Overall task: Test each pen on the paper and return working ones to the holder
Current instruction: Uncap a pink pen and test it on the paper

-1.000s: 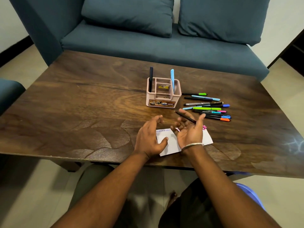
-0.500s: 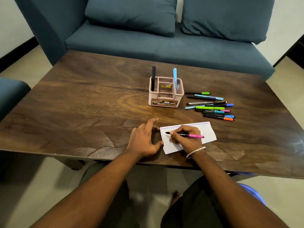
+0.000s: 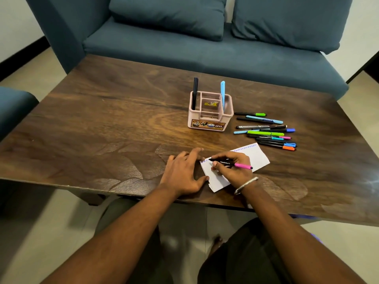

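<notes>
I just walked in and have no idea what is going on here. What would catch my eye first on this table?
Near the table's front edge, the right hand grips a black pen with a pink cap, its tip on a white slip of paper, while the left hand rests flat at the paper's left edge. Behind them stands a pink plastic pen holder with two pens upright in it, and to its right lies a row of colourful pens on the dark wooden table.

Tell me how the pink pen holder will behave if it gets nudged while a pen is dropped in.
The pink pen holder looks like thin plastic and holds only a black pen and a light blue pen, so it is probably light and would slide on the smooth wooden table. Its broad, boxy base suggests sliding rather than tipping.
</notes>
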